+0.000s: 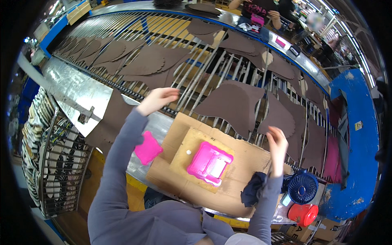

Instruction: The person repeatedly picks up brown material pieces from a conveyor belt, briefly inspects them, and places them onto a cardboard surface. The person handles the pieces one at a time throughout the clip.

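My left hand [159,100] is raised over the near edge of the roller rack, fingers stretched out to the right, and I see nothing in it. Fingers loosely bent and apart, my right hand [277,145] hovers beside the brown sheet pieces [232,103] at the right, with no object visible in it. Between and below the hands, a bright pink plastic box [201,160] with a pale, shiny inside sits on a yellowish board [179,157]. That board rests on a flat cardboard sheet [163,175]. To its left lies a scalloped pink plate [148,148].
Many brown cut pieces [143,60] cover the metal rollers. A dark cloth [254,190], a blue fan [302,186] and a red container [303,214] stand at the right, near a blue machine housing [355,134]. A wire cart [65,175] is at left. Another person [261,12] works across the rack.
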`<state>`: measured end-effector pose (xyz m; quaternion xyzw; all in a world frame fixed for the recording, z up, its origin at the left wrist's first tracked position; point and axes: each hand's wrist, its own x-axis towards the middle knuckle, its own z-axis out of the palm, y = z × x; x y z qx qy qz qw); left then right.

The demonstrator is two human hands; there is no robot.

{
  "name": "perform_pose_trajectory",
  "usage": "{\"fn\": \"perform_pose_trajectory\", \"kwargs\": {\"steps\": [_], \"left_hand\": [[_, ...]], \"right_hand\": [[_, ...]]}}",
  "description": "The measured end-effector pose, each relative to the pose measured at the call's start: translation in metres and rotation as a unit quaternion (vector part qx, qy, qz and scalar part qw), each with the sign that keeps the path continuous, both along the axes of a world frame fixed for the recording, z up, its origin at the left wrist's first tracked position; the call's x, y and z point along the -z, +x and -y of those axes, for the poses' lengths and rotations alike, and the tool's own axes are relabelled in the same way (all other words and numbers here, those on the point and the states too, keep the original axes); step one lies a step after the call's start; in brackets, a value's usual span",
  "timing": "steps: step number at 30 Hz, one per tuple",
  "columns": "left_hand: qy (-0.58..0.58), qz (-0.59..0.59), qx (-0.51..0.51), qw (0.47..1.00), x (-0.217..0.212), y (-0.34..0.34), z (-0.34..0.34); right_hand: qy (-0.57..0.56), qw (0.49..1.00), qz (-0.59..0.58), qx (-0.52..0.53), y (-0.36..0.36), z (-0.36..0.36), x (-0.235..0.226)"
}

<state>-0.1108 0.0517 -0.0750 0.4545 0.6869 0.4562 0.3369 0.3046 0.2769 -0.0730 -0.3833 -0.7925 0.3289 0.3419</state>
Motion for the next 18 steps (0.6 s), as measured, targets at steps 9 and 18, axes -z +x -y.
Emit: {"fn": "perform_pose_trajectory", "kwargs": {"steps": [9,18], "left_hand": [[-0.210,-0.194,-0.722,0.630,0.116,0.031,0.320],[-0.213,-0.166,-0.686,0.676,0.108,0.023,0.264]], "right_hand": [[-0.018,0.999,0.012,0.042,0.105,0.109,0.012],[-0.006,0.999,-0.029,0.023,0.066,0.173,0.007]]}}
